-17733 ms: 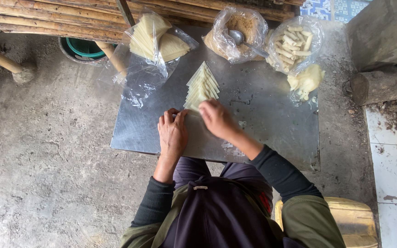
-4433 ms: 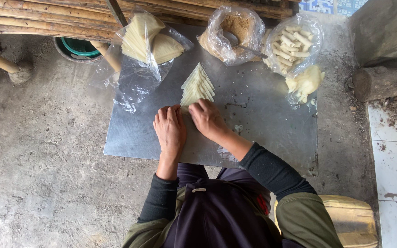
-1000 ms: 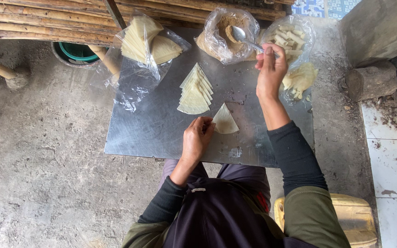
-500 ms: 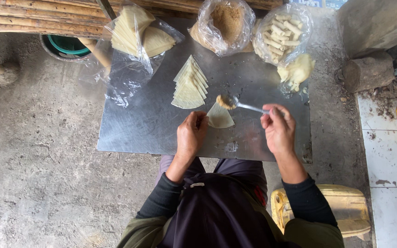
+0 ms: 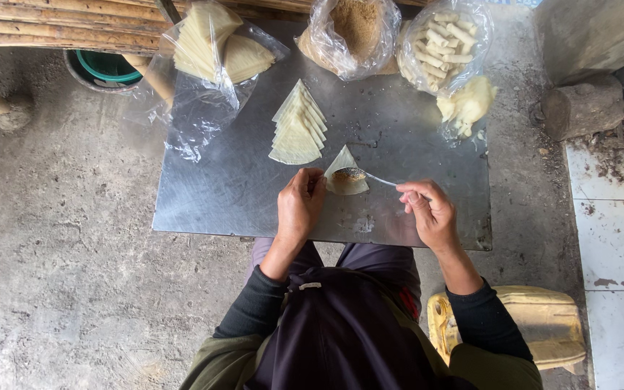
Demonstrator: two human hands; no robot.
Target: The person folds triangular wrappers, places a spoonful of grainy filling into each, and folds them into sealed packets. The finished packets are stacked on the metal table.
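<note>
Spooning brown filling, right hand (image 5: 431,213) tops triangular wrapper (image 5: 346,173).

Makeshift home food-prep spot at floor level, bare concrete floor (image 5: 59,238), low metal sheet (image 5: 232,188) as counter, bamboo poles (image 5: 45,22), plastic bags of wrappers (image 5: 214,47), brown filling (image 5: 355,29), cut sticks (image 5: 445,40)

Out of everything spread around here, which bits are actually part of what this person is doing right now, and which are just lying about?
In use:
- left hand steadying the single triangular wrapper
- right hand holding the spoon of brown filling over it
- metal sheet
- fanned wrapper stack
- bag of brown filling

Lying about:
- green bucket
- yellow jerrycan
- stone block
</note>
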